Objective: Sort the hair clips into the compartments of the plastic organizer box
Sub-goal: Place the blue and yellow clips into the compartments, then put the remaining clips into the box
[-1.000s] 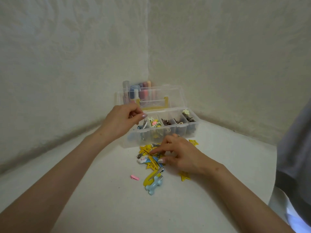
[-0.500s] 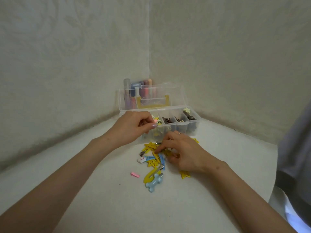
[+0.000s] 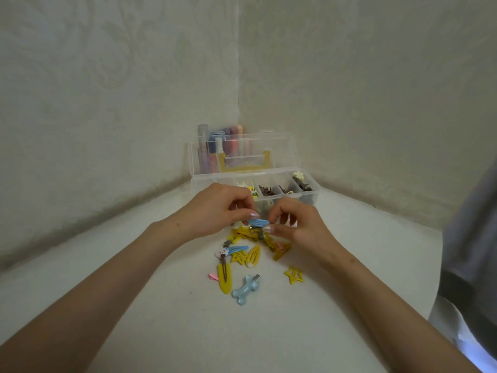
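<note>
Over clip pile (image 3: 248, 256): blue clip (image 3: 257, 222) btwn hands (image 3: 216, 210) (image 3: 300, 224)

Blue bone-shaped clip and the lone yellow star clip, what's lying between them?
Nothing: the head view shows bare white table between the blue bone-shaped clip and the yellow star clip.

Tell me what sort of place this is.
Probably a corner of a home room: patterned wallpaper on two meeting walls, a white surface holding a clear organizer box, with cosmetic-looking tubes behind it.
</note>
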### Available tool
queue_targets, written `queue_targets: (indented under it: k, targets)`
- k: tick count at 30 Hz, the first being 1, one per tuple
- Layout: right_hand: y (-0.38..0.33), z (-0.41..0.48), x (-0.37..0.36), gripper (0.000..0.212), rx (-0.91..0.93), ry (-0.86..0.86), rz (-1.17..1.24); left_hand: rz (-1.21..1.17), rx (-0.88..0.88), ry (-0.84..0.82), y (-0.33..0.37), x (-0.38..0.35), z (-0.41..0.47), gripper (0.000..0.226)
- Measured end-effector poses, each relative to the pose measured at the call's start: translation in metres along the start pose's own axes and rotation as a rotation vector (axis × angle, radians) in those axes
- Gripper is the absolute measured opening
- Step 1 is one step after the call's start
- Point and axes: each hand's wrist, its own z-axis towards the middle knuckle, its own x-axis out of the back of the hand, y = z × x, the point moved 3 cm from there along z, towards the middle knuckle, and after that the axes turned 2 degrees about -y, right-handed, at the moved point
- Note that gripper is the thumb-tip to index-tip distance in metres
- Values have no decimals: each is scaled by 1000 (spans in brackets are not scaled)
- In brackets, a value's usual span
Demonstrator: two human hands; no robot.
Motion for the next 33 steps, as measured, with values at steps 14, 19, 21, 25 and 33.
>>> queue_targets:
  k: [14, 19, 21, 25, 33]
  targets:
    - [-2, 0, -9, 14, 22, -56, 2, -189, 12, 96, -3, 27, 1, 21]
    - [4, 0, -15, 25, 171, -253, -346, -72, 76, 434, -24, 57, -1, 16]
    - [3, 1, -16, 26, 189, -263, -395, 51, 124, 477, -37, 65, -2, 10]
    - [2, 1, -18, 21, 203, -260, -439, 170, 182, 402, -58, 66, 0, 8]
    - [-5, -2, -12, 21, 76, -181, -83, 308, 134, 253, -54, 50, 4, 11]
